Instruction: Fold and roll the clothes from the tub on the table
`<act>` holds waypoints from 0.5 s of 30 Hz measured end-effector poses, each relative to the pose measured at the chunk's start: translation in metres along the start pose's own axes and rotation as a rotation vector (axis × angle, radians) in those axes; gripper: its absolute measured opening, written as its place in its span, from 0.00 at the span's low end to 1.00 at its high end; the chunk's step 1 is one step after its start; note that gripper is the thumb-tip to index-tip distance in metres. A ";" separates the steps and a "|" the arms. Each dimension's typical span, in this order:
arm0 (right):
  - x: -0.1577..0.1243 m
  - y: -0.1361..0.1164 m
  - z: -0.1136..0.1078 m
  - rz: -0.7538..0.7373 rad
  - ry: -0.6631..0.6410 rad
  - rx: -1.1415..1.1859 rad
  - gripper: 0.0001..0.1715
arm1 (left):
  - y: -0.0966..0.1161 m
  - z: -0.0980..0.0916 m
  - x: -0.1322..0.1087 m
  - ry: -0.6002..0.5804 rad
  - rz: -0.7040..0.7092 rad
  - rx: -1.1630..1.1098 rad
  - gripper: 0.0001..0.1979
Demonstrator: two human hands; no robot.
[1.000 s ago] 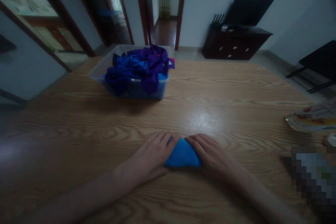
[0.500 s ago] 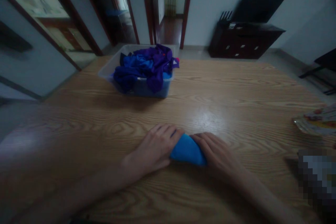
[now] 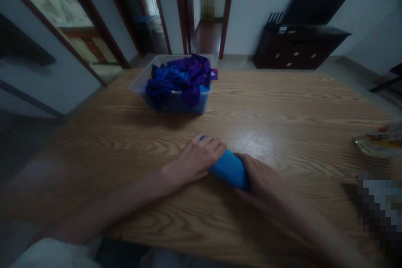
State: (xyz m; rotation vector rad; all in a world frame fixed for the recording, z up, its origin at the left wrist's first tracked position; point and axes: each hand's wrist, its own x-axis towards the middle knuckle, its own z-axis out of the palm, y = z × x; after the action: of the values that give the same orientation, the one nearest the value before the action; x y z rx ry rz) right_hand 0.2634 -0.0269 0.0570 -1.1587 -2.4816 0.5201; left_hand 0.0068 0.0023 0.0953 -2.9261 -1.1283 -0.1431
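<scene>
Between my two hands is a bright blue rolled cloth (image 3: 230,169), a compact bundle with a smooth rounded top, near the middle of the wooden table (image 3: 282,125). My left hand (image 3: 201,155) wraps its fingers over the bundle's left end. At the right end, my right hand (image 3: 259,176) grips it, thumb and palm against the side. Both ends of the cloth are hidden under my fingers. Beyond my hands stands a clear plastic bin (image 3: 140,86), heaped with blue and purple clothes (image 3: 169,76) that hang over its rim.
A shiny printed packet (image 3: 380,140) lies at the table's right edge, with a pixelated object (image 3: 381,201) nearer to me. Behind the table are a dark TV cabinet (image 3: 301,48) with a television (image 3: 320,4) and some doorways. The table's front edge is close to my body.
My hands and the blue cloth have shifted slightly away from me. The right end of the cloth now looks tilted up, and my right hand reaches further around it. The view has shifted a little.
</scene>
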 end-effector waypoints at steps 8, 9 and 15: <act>-0.005 0.000 -0.011 0.168 -0.378 1.114 0.36 | -0.001 -0.039 0.034 0.086 0.323 -0.540 0.15; -0.008 -0.004 -0.005 0.205 -0.426 1.262 0.35 | 0.001 -0.045 0.035 0.081 0.329 -0.582 0.14; -0.030 -0.026 0.025 0.386 -0.583 1.968 0.41 | 0.000 -0.039 0.021 0.135 0.269 -0.537 0.20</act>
State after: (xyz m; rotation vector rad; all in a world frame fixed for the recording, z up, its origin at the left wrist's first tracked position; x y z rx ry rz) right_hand 0.2528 -0.0709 0.0423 -0.4460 -0.7570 2.6355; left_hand 0.0191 0.0146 0.1364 -3.4166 -0.7582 -0.7325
